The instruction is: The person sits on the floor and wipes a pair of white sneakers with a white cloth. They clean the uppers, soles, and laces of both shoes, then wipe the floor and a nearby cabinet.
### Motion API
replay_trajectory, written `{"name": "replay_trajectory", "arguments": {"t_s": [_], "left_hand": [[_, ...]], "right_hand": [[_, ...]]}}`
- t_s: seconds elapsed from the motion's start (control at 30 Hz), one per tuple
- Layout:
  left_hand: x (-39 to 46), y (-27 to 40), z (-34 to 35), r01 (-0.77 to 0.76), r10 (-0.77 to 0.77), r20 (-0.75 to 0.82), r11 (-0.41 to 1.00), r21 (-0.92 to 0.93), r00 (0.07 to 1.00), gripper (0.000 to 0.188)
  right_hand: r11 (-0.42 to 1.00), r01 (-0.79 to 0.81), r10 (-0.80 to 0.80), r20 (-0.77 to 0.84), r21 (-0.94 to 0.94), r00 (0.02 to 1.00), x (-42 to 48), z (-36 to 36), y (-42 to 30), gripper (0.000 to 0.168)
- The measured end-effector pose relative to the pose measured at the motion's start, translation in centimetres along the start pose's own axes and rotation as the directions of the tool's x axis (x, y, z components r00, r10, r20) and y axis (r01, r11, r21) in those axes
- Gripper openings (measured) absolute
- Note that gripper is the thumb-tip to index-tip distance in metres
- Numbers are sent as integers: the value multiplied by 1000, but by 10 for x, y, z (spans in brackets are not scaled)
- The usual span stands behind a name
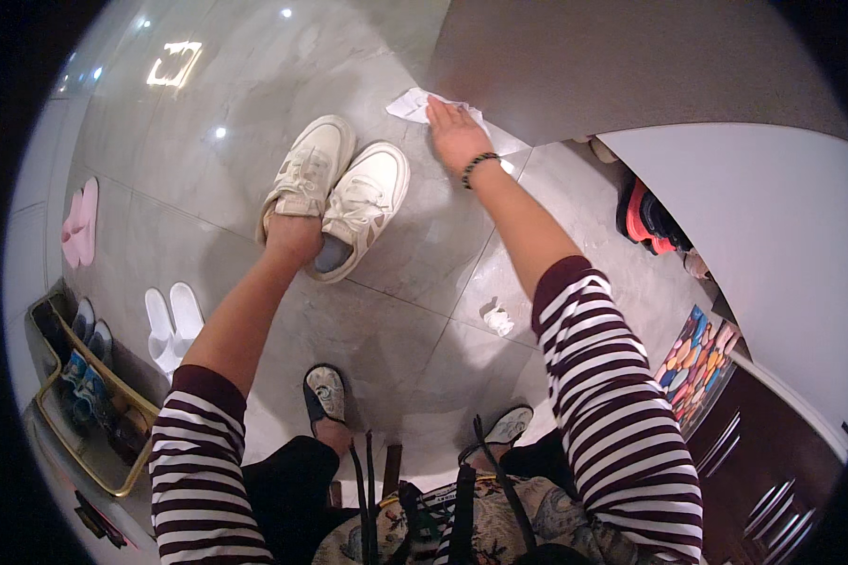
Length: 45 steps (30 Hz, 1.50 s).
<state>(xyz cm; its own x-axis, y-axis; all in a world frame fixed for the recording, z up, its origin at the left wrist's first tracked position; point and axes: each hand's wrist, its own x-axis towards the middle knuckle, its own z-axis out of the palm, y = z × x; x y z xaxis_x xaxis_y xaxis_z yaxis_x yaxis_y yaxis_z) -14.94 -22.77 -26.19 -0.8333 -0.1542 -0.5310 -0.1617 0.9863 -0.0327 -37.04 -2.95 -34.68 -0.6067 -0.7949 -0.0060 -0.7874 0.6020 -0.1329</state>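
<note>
My left hand (295, 239) reaches into the opening of the left one of two white lace-up sneakers (309, 166). Its fingers are hidden inside. The right sneaker (367, 194) lies against the first, toes pointing away from me, its grey lining showing. Both look large beside my own feet, as if held above the floor. Further out, my right hand (458, 138), with a dark beaded bracelet (479, 168) at the wrist, has its fingers over a white tissue (411, 106). The tissue spreads out past the fingertips, near the corner of a grey-brown panel (608, 63).
A crumpled white tissue (497, 320) lies on the tiled floor (389, 339). White slippers (173, 321), pink slippers (80, 224) and a gold-rimmed shoe rack (131, 487) stand left. At right are a white door panel (763, 212), red-and-black shoes (646, 215) and a pebble-patterned mat (696, 364).
</note>
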Motion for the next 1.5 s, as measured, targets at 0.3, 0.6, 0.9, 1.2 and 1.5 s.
{"name": "replay_trajectory", "arguments": {"t_s": [0.3, 0.6, 0.9, 1.2, 1.5], "left_hand": [[-4, 5, 2, 80, -80, -7, 995, 58, 997, 65], [2, -12, 39, 153, -154, -29, 987, -54, 988, 56], [23, -45, 88, 198, -198, -18, 979, 53, 980, 46], [-36, 2, 12, 113, -142, -149, 976, -187, 979, 56], [-389, -48, 81, 235, -163, 228, 910, -341, 960, 38]], "right_hand": [[963, -20, 72, 188, -269, 980, -84, -56, 43, 31], [997, -71, 69, -57, -33, 996, -130, -141, 32, 15], [853, 312, -520, -631, -418, 576, -64, -309, 41, 17], [637, 595, -675, 19, -491, 738, -91, -265, 88, 22], [770, 318, -545, -309, -553, 780, -90, -392, 72, 51]]}}
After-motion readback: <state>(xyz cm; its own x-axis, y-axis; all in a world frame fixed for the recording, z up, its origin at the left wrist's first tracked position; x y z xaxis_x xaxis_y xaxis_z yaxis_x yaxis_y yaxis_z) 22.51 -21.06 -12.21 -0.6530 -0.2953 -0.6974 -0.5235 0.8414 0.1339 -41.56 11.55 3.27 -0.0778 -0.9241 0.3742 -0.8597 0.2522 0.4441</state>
